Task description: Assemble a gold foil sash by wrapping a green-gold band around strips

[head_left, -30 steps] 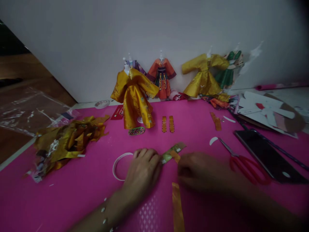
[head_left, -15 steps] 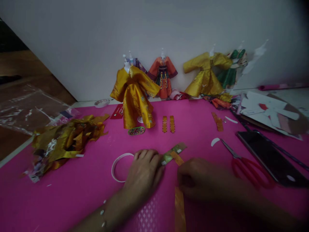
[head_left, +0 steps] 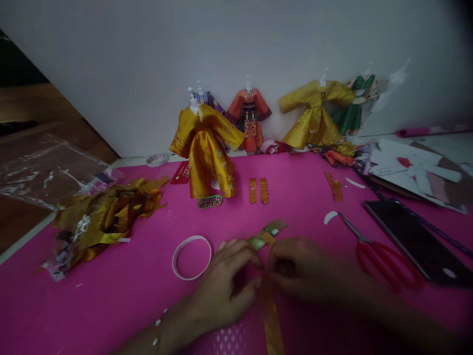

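Note:
A long gold fabric strip (head_left: pixel 272 315) runs up from the bottom edge between my hands. My right hand (head_left: pixel 301 266) pinches it, fingers curled, and the strip's upper end shows just beyond the knuckles. My left hand (head_left: pixel 231 281) has its thumb and forefinger at the strip's left edge, closed on it close to the right fingertips; the exact contact is blurred. Beyond both hands lies a green-gold patterned strip (head_left: pixel 266 234) with a small white patch. A white tape ring (head_left: pixel 174 261) rests on the pink mat just left of my left hand.
Red-handled scissors (head_left: pixel 384 261) and a black phone (head_left: pixel 414 241) lie at the right. Gold fabric scraps (head_left: pixel 111 212) heap at the left. Behind stand doll forms in robes, a gold robe (head_left: pixel 203 148) nearest. Two gold tabs (head_left: pixel 263 191) lie mid-mat, with paper pieces (head_left: pixel 410 165) back right.
My left hand has left the green-gold strip and moved toward me and right, to the gold strip. The tape ring shows more fully. My right hand has shifted slightly left.

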`<state>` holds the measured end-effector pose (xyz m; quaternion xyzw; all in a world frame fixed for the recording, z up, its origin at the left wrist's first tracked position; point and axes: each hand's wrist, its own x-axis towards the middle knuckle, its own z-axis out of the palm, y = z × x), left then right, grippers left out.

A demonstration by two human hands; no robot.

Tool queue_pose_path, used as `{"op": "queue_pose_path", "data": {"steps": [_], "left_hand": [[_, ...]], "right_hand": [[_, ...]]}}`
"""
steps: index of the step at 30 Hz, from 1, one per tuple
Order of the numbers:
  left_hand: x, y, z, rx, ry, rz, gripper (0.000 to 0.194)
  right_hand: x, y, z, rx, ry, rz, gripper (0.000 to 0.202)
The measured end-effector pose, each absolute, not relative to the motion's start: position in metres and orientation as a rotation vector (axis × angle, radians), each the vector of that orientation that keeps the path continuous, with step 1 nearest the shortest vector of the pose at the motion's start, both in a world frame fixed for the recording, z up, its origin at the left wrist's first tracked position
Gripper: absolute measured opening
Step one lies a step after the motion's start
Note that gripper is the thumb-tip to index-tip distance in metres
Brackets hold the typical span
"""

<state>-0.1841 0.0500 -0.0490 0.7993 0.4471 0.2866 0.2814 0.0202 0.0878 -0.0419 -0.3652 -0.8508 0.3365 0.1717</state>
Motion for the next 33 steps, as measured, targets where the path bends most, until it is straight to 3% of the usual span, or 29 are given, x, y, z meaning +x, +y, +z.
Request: {"op": "queue_pose_path", "data": {"steps": [13,21,28,33], "left_hand": [[-0.18,0.056,-0.062,1.9,1.14,0.921,0.014],[-0.182,0.055,-0.059,2.057,1.174,0.918,0.01],[-0.186,0.058,-0.067,2.336,1.409,0.788,0.019],[-0.187,0.058,-0.069,2.464,1.443,0.725,0.028]], "right_hand": [[0.016,0.091,-0.037,-1.088,-2.269,1.167,0.008],[0.027,0.101,-0.034,-1.065,-2.097,1.341,0.008],[0.043,0.129,-0.039,-1.307,-2.148,0.74,0.015],[0.041,0.128,-0.048,-1.203,-2.411,0.561,0.019]]}}
